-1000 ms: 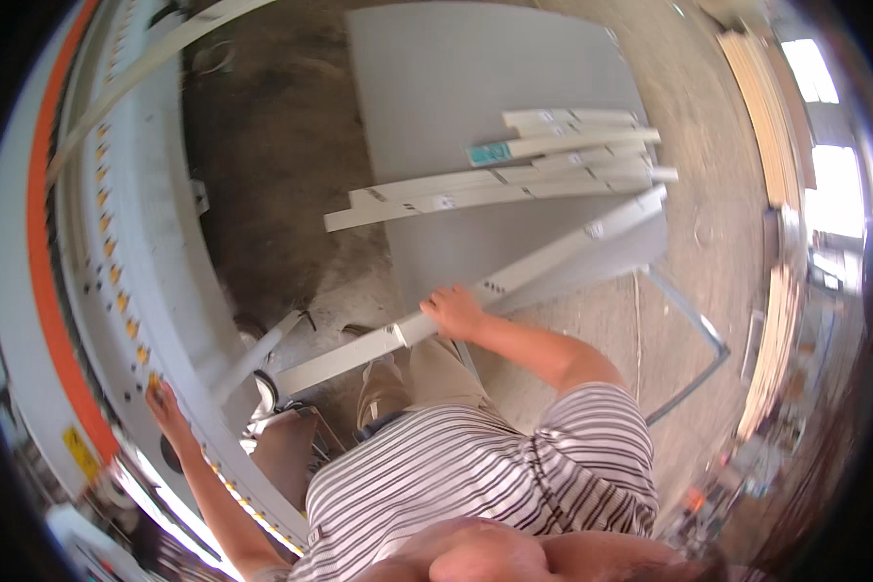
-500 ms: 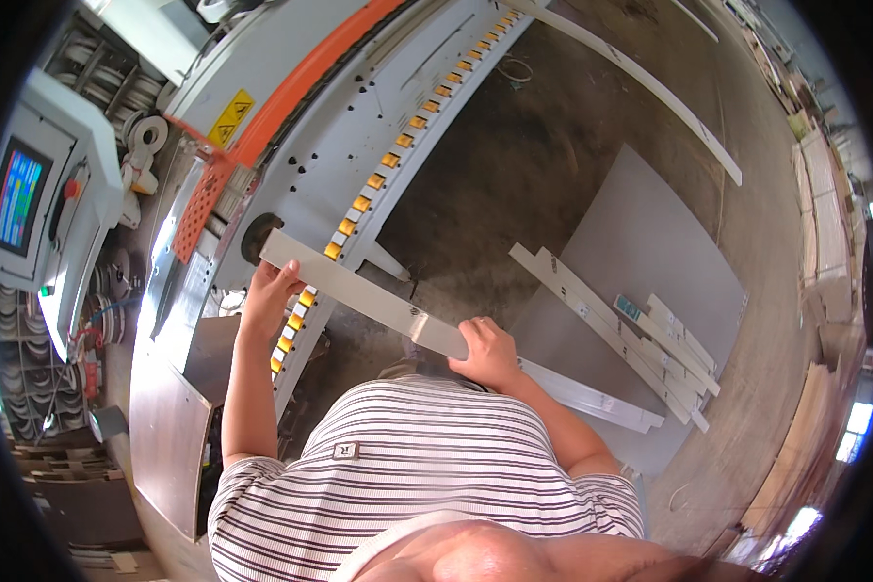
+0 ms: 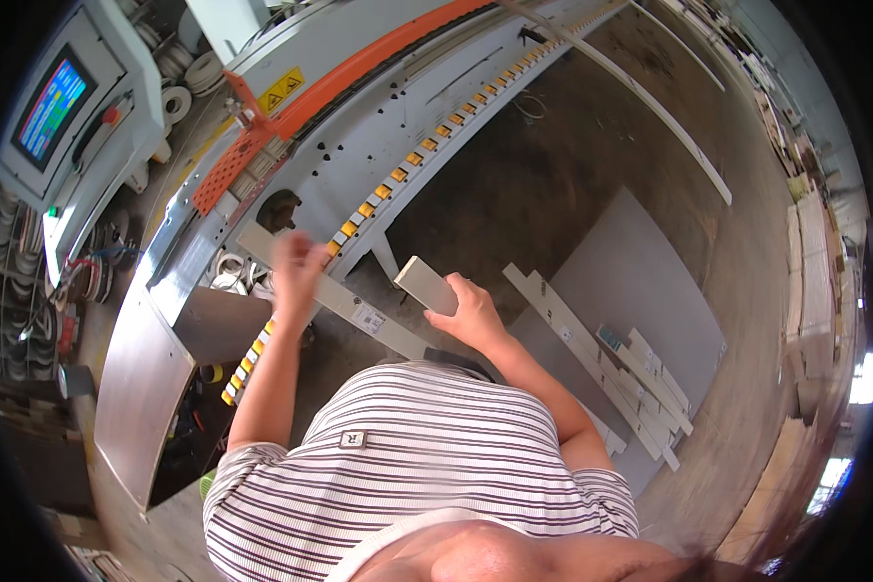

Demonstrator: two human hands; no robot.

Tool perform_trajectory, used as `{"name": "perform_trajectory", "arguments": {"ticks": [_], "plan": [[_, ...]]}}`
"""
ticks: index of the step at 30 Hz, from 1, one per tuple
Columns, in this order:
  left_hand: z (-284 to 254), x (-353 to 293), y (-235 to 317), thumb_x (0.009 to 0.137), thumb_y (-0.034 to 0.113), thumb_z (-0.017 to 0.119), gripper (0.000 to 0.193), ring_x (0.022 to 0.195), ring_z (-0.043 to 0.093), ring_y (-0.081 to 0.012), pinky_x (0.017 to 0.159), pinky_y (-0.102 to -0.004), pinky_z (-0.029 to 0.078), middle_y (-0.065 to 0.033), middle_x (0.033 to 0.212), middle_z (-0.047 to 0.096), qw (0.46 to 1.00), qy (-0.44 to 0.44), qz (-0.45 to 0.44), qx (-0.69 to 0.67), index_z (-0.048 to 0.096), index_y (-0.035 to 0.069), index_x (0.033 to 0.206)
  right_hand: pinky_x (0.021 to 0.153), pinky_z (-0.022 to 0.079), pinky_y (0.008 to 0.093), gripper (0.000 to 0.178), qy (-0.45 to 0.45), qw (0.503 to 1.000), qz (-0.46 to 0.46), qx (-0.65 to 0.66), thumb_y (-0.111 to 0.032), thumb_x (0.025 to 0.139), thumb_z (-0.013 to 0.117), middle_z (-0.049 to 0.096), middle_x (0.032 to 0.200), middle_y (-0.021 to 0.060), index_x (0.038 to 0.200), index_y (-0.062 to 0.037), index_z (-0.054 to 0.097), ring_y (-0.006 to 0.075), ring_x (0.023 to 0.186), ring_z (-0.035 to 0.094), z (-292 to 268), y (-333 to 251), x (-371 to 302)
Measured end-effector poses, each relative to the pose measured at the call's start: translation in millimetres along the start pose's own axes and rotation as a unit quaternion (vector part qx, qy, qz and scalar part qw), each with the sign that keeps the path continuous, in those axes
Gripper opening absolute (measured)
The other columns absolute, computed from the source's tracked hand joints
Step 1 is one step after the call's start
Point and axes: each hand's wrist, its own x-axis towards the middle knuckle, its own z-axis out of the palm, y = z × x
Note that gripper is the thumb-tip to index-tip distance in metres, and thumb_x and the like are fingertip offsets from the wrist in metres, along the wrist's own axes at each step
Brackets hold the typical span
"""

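Observation:
A pale strip board (image 3: 359,312) with a white label lies slanting across the yellow-and-white rollers (image 3: 367,210) at the machine's near end, its lower end reaching my waist. My left hand (image 3: 299,272) is over this strip near its upper end; motion smears the fingers, so whether it grips is unclear. My right hand (image 3: 468,312) is closed around a second pale board (image 3: 425,283), thumb on the near side, its cut end pointing up and left. The rest of that board is hidden behind the hand and forearm. A gap separates the two boards.
The machine (image 3: 349,145) with an orange rail runs off to the far right. A control screen (image 3: 56,107) stands at left. Right of me, several pale strips (image 3: 592,339) lie on a grey sheet (image 3: 640,262). A brown panel (image 3: 145,388) is at lower left.
Both hands were on one pale strip; now my right hand is off that end and holds another board. The labelled strip lies below my left hand. The view has shifted left.

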Motion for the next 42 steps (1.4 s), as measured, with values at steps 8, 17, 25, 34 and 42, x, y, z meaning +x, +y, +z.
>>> {"name": "perform_trajectory", "arguments": {"ticks": [8, 17, 25, 34, 42], "plan": [[91, -50, 4, 0.091, 0.031, 0.071, 0.038, 0.088, 0.069, -0.0199, 0.074, -0.0348, 0.059, -0.0092, 0.098, 0.068, 0.933, -0.148, -0.216, -0.248, 0.060, 0.000, 0.111, 0.080, 0.053, 0.0443, 0.046, -0.103, 0.990, 0.048, 0.087, -0.037, 0.084, 0.073, 0.068, 0.102, 0.0219, 0.111, -0.0032, 0.058, 0.0403, 0.099, 0.065, -6, 26, -15], [47, 111, -31, 0.091, 0.041, 0.069, 0.045, 0.088, 0.068, -0.0203, 0.074, -0.0364, 0.055, -0.0125, 0.096, 0.069, 0.972, 0.117, -0.128, -0.161, 0.062, -0.002, 0.101, 0.072, 0.049, 0.0441, 0.062, -0.169, 0.948, 0.270, -0.026, -0.062, 0.093, 0.050, 0.067, 0.084, 0.0206, 0.086, -0.0013, 0.060, 0.0364, 0.082, 0.066, -27, 204, -178], [65, 173, -100, 0.073, 0.036, 0.084, 0.081, 0.116, 0.058, -0.0423, 0.095, -0.0459, 0.049, -0.0286, 0.126, 0.057, 0.924, 0.274, -0.265, 0.032, 0.039, -0.007, 0.123, 0.067, 0.049, 0.0535, 0.059, -0.108, 0.963, 0.122, -0.217, -0.055, 0.098, 0.043, 0.067, 0.075, 0.0236, 0.080, -0.0018, 0.060, 0.0454, 0.076, 0.064, -30, 75, -88], [48, 192, -96, 0.072, 0.031, 0.082, 0.075, 0.103, 0.066, -0.0418, 0.090, -0.0464, 0.053, -0.0261, 0.111, 0.065, 0.924, 0.253, -0.280, 0.055, 0.039, -0.005, 0.121, 0.072, 0.051, 0.0544, 0.059, -0.133, 0.961, 0.109, -0.218, -0.050, 0.102, 0.038, 0.066, 0.076, 0.0281, 0.084, 0.0008, 0.061, 0.0478, 0.078, 0.064, 10, 18, -18], [41, 210, -103, 0.075, 0.036, 0.078, 0.075, 0.108, 0.064, -0.0388, 0.094, -0.0442, 0.051, -0.0254, 0.118, 0.063, 0.932, 0.233, -0.266, 0.072, 0.043, -0.006, 0.126, 0.069, 0.051, 0.0546, 0.056, -0.146, 0.964, 0.097, -0.198, -0.046, 0.102, 0.041, 0.065, 0.076, 0.0296, 0.083, 0.0020, 0.060, 0.0484, 0.077, 0.064, 19, 18, 3]]}}
